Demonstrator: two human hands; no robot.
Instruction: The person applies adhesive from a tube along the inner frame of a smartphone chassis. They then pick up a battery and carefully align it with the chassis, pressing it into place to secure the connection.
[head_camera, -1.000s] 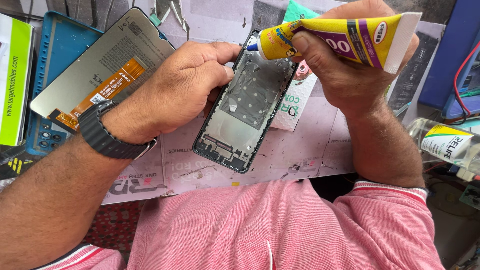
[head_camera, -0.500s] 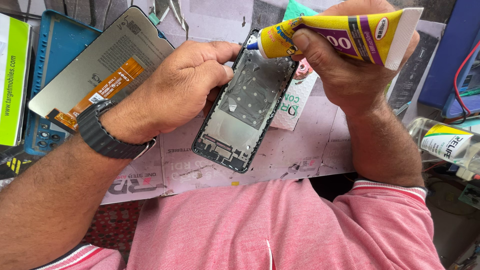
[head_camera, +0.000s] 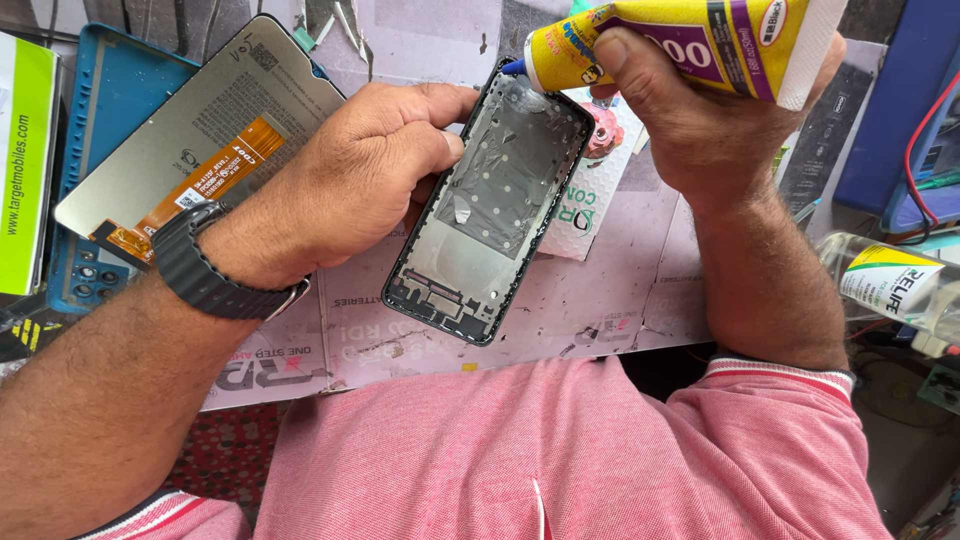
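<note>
My left hand (head_camera: 365, 170) grips the left edge of a black phone frame (head_camera: 490, 210) with a bare silver inner plate, holding it tilted above a printed paper sheet (head_camera: 620, 290). A dark watch (head_camera: 215, 275) sits on that wrist. My right hand (head_camera: 700, 110) squeezes a yellow and purple glue tube (head_camera: 690, 40), whose blue nozzle tip touches the frame's top edge. A detached phone screen (head_camera: 195, 140), back side up with an orange flex cable, lies to the left of my left hand.
A blue phone back cover (head_camera: 100, 100) lies under the screen. A green and white box (head_camera: 25, 160) stands at the far left. At the right are a clear bottle with a white label (head_camera: 890, 285) and a blue case (head_camera: 900, 110) with red wires.
The view has shifted slightly. The glue tube's nozzle has stayed at the frame's top edge, and both hands keep their grips.
</note>
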